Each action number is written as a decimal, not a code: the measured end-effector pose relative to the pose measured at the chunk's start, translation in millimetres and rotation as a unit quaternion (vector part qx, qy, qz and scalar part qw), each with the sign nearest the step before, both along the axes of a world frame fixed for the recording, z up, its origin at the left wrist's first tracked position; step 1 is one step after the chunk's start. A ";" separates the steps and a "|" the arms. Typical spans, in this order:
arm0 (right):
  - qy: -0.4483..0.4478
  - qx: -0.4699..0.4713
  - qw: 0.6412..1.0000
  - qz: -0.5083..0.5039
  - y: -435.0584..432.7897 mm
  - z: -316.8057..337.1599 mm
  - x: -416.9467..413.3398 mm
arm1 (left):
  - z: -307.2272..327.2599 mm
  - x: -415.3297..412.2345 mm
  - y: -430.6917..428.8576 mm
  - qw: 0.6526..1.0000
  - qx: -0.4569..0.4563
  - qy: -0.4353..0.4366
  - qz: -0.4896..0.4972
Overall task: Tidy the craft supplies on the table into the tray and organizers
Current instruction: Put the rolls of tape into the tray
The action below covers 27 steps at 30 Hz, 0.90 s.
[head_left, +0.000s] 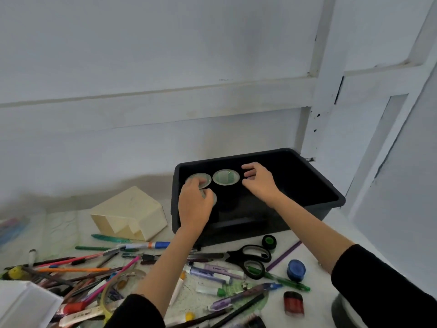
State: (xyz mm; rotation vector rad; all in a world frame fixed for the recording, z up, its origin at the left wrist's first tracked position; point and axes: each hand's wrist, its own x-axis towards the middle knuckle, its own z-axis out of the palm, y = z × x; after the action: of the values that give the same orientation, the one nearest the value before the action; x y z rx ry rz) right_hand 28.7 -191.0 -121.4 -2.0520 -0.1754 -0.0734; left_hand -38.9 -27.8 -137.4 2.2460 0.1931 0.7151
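Loose pens (94, 268), scissors (250, 259) on table (314, 245) nearest me | my left hand (195, 204) curls round near cup (212, 197) in tray (331, 202), left end | right hand (259, 179) slack, holding nothing, just right of mid cup (225, 177) | pens lie mostly crosswise, below-left of tray, nearer my left hand

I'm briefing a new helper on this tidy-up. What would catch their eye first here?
Both hands, the left hand and right hand, reach into the black tray at the back right, where clear cups stand. A cream organizer sits left of the tray. In front, a jumble of pens and black scissors litters the table.
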 end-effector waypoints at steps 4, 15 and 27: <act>-0.037 0.021 0.999 -0.014 -22.1 16.0 -44.1 | 11.9 -30.0 -24.7 0.996 -0.028 -0.016 -0.087; 0.061 -0.272 0.948 -0.153 -126.6 -18.4 -190.2 | -1.2 -122.7 -100.6 0.951 -0.076 0.102 -0.282; 0.046 -0.077 0.960 -0.266 -150.6 -72.3 -266.1 | -35.1 -173.0 -91.9 0.933 -0.089 0.191 -0.292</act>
State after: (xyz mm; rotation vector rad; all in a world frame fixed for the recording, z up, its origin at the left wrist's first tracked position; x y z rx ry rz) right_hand -237.4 -341.6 -193.7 -2.2015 0.4454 -0.3033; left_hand -211.8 -119.7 -172.5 2.0851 -0.2145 -0.0579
